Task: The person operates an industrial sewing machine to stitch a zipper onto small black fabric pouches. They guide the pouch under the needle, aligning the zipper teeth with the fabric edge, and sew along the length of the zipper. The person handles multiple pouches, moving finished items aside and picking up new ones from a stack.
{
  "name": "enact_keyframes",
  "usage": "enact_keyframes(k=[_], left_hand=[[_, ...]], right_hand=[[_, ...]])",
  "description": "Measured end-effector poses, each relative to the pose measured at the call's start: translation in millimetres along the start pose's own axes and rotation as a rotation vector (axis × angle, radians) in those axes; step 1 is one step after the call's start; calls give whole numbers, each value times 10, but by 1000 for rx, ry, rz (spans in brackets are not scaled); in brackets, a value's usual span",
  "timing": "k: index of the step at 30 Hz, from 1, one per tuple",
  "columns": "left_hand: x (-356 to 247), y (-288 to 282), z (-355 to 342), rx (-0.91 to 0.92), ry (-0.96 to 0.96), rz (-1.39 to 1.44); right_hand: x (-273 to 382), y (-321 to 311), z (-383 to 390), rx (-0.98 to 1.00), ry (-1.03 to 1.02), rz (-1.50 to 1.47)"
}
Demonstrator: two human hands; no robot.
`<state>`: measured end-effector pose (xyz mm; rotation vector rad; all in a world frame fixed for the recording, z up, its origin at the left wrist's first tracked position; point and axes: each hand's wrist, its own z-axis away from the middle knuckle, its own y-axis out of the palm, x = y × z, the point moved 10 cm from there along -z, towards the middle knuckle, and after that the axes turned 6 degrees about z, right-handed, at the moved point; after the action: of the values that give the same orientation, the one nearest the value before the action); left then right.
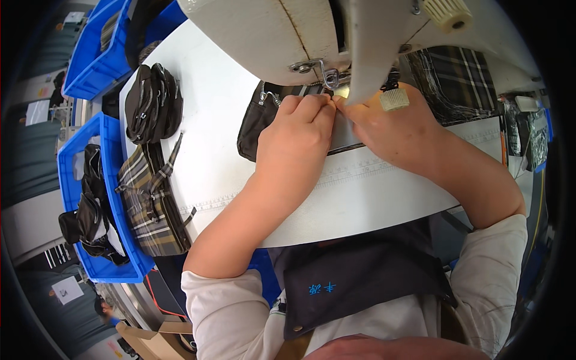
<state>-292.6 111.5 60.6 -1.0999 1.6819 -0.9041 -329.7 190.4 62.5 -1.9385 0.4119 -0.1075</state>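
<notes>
Under the needle area of a white sewing machine point(270, 30) lies a dark brown zippered fabric piece point(249, 133), with a plaid strip and a metal zipper along its far side. My left hand point(297, 132) rests over it, fingertips bent and pressed down close to the presser foot. From the other side my right hand point(396, 129) reaches in, its thumb and finger pinched at the fabric's edge beside the left fingertips. The machine's lamp lights that spot. My fingers hide the exact stitching point, and the machine partly covers my right fingers.
On the white table point(270, 222) a stack of dark zippered pieces point(153, 105) sits at the left. Plaid fabric point(150, 204) hangs over the left edge beside a blue bin point(111, 240) of dark pieces. More plaid panels point(462, 78) lie at the right. A ruler strip point(342, 175) crosses the table.
</notes>
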Motion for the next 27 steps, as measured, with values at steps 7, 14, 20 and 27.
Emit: enact_keyframes(k=[7, 14, 20, 27], left_hand=[[-7, 17, -6, 2, -21, -46], [-20, 27, 1, 13, -11, -66], [-24, 41, -8, -2, -15, -99], [75, -54, -53, -9, -45, 114]], right_hand=[[-25, -29, -3, -84, -5, 15], [-12, -35, -9, -50, -5, 79], [-27, 29, -12, -11, 1, 93], [-29, 82, 19, 15, -2, -5]])
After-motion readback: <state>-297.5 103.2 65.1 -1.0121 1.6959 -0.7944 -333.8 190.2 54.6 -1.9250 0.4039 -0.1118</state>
